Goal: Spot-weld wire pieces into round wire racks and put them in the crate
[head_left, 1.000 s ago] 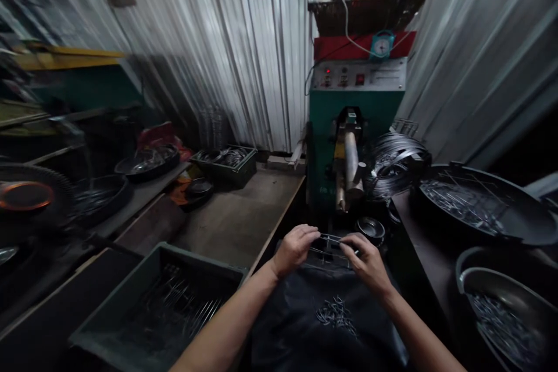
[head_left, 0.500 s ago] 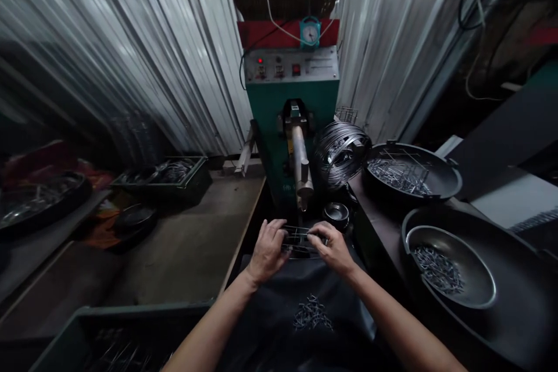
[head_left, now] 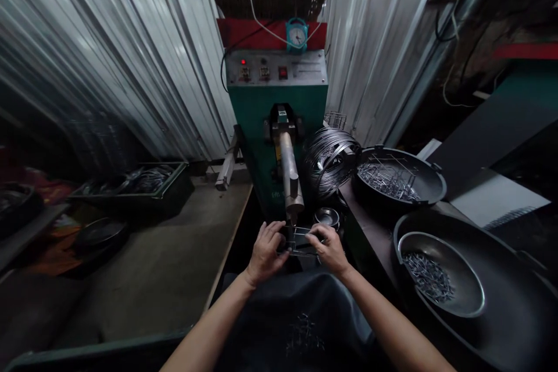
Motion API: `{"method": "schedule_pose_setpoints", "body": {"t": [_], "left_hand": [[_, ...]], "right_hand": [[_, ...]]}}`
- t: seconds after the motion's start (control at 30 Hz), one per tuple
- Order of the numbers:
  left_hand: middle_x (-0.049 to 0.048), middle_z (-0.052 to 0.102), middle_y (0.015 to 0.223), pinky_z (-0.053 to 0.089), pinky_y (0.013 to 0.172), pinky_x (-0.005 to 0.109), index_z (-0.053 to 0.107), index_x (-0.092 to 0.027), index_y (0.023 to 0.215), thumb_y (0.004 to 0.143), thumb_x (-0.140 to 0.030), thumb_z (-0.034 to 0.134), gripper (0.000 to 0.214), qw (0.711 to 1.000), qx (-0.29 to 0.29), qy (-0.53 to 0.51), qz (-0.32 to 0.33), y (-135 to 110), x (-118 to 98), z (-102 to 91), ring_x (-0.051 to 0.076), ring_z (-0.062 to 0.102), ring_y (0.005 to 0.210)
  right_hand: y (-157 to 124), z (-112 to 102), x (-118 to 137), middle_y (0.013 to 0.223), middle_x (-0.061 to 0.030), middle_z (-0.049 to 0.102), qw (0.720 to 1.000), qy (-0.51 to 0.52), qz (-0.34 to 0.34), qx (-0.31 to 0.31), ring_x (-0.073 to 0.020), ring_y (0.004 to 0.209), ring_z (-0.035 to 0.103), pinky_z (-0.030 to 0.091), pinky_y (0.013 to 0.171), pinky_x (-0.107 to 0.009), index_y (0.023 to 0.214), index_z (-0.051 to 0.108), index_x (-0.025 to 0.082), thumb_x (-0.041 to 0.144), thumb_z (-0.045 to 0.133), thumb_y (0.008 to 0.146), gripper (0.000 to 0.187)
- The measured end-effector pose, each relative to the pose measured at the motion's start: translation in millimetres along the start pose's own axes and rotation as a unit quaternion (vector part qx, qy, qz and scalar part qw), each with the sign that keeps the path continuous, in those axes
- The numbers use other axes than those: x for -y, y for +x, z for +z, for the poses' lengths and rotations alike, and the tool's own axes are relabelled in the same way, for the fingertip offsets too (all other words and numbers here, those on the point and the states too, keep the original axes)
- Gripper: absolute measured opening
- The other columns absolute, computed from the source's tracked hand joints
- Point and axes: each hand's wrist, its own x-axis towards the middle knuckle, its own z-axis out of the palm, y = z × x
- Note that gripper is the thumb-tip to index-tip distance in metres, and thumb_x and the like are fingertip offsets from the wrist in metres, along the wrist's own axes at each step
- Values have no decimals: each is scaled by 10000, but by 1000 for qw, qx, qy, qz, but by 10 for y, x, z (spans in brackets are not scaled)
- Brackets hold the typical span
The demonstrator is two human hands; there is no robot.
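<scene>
The wire frame (head_left: 300, 234) is now right under the pointed tip of the machine's thick bar (head_left: 288, 165); half a second ago there was more of a gap between them. It looks as if it touches the tip, but I cannot tell for sure. The left hand (head_left: 265, 253) has its fingers pinched on the left end of the frame, and the right hand (head_left: 330, 248) has its fingers pinched on the right end, the same as before. The view has turned to the right since a second ago, so just the edge of the green bin (head_left: 108, 344) shows now.

The frame is made of thin, shiny, straight wires that cross each other. The bar is round, smooth, gray metal, and it sticks out of a green machine (head_left: 253, 122). Beside it is a fat, round coil of wire (head_left: 329, 163). On the dark tabletop (head_left: 370, 224) sits a round black pan (head_left: 429, 183) with wire pieces in it. Nearer, a smooth, shiny bowl (head_left: 462, 273) full of short metal bits (head_left: 429, 276) sits inside a bigger dark bowl (head_left: 514, 296). A few blurry wire bits (head_left: 303, 334) lie on the soft, dark cloth (head_left: 270, 308) over the person's lap. The wall (head_left: 143, 40) is ridged metal.
</scene>
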Motion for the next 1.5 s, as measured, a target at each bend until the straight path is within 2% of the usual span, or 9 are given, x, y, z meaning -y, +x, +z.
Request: {"method": "schedule_pose_setpoints", "body": {"t": [0.53, 0.87, 1.13, 1.3, 1.5], "left_hand": [[125, 572, 1188, 336, 980, 523, 474, -211, 738, 678, -150, 583, 139, 1000, 7, 0, -21, 67, 85, 96, 268, 489, 1141], [127, 575, 1179, 364, 955, 509, 481, -211, 737, 626, -128, 590, 176, 999, 23, -17, -43, 138, 89, 38, 284, 500, 1120], [104, 592, 1136, 374, 940, 476, 465, -211, 710, 659, -135, 571, 140, 999, 17, -23, -30, 173, 80, 16, 256, 515, 1086], [120, 590, 1140, 385, 920, 490, 466, -208, 717, 606, -111, 579, 186, 999, 27, -13, -28, 187, 105, 15, 280, 520, 1072], [119, 604, 1087, 446, 854, 433, 447, -213, 702, 571, -94, 580, 221, 998, 20, -46, -23, 235, 94, -19, 266, 540, 1039]], "right_hand": [[89, 81, -85, 705, -29, 599, 999, 32, 15, -22, -163, 704, 554, 415, 692, -293, 623, 551, 191, 288, 575, 784, 189], [134, 106, -96, 716, -29, 591, 999, 32, 20, -16, -161, 702, 545, 417, 684, -287, 637, 543, 195, 309, 567, 788, 191], [99, 143, -131, 683, -13, 563, 998, 37, 51, -19, -151, 682, 522, 405, 649, -265, 632, 543, 194, 309, 566, 787, 194], [98, 149, -167, 680, -10, 562, 998, 30, 52, -19, -150, 679, 524, 407, 644, -262, 650, 556, 194, 334, 554, 791, 199], [116, 164, -155, 667, -10, 565, 996, 25, 74, -35, -149, 654, 528, 416, 620, -257, 657, 571, 191, 365, 553, 773, 211]]}}
